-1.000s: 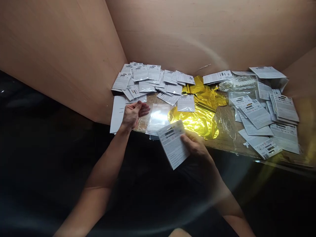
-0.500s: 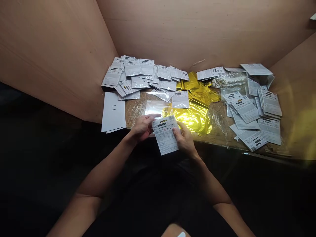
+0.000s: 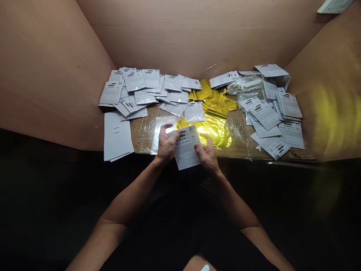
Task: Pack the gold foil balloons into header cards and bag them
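Note:
Between my hands, just past the table's front edge, is a white printed packaging card (image 3: 186,152) with a barcode at its top right corner. My left hand (image 3: 167,143) grips its upper left side, thumb lying over the printed face near the hanging slot. On the right edge, my right hand (image 3: 208,154) pinches it with the thumb in front; the other fingers are partly hidden behind. Beneath and beyond the card lie shiny gold foil sheets (image 3: 217,130). Clear plastic sleeves (image 3: 158,130) rest behind my left hand. One more packaged card (image 3: 194,111) lies on the foil.
Many bagged printed cards (image 3: 146,81) are heaped at the back left. More cards (image 3: 266,114) pile up at the right beside crumpled clear plastic (image 3: 246,87). Plain white folded cards (image 3: 117,139) stack at the front left. Wooden panels (image 3: 180,34) enclose the back and sides.
My left thumb has moved onto the card's upper face, covering part of the slot area. The right hand keeps its hold. The whole view has shifted, with the right wall more visible.

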A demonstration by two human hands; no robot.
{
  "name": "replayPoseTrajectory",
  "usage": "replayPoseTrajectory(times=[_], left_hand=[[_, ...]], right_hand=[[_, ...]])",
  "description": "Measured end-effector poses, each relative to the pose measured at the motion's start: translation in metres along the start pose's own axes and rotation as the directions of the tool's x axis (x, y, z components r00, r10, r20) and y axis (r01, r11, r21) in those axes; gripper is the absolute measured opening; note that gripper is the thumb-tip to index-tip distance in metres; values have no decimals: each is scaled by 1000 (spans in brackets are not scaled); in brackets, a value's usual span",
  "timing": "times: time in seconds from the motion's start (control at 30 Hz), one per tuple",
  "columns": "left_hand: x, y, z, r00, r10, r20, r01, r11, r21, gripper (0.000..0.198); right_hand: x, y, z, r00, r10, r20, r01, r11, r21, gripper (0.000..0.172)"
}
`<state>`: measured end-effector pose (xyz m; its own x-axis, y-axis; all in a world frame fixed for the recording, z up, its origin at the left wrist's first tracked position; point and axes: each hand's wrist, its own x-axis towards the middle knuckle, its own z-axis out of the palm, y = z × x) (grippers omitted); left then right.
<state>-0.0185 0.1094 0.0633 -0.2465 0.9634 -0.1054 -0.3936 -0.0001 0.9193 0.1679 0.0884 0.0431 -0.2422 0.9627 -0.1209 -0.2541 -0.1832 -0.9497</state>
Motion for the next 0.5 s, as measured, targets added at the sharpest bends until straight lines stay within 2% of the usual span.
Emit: replayPoseTrajectory(times=[0.1, 0.17, 0.3, 0.37, 0.5], left_hand=[[2, -8, 11, 1000, 11, -8, -11, 1000, 14, 69], [-5, -21, 19, 1000, -20, 14, 20, 999, 40, 67], [-24, -55, 34, 993, -32, 115, 22, 997, 80, 54], [-30, -66, 40, 986, -46, 160, 30, 995, 100, 49], [-34, -74, 53, 992, -63, 112, 56, 996, 66, 48]], right_hand=[[-20, 22, -4, 991, 98, -86, -94, 994, 53, 58], [-31, 37, -6, 974, 147, -174, -131, 987, 97, 57], [-40, 45, -15, 927, 107, -359, -52, 986, 160, 54], [-42, 41, -22, 915, 87, -395, -7, 980, 200, 55], [-52, 41, -26, 921, 100, -377, 11, 959, 283, 59]])
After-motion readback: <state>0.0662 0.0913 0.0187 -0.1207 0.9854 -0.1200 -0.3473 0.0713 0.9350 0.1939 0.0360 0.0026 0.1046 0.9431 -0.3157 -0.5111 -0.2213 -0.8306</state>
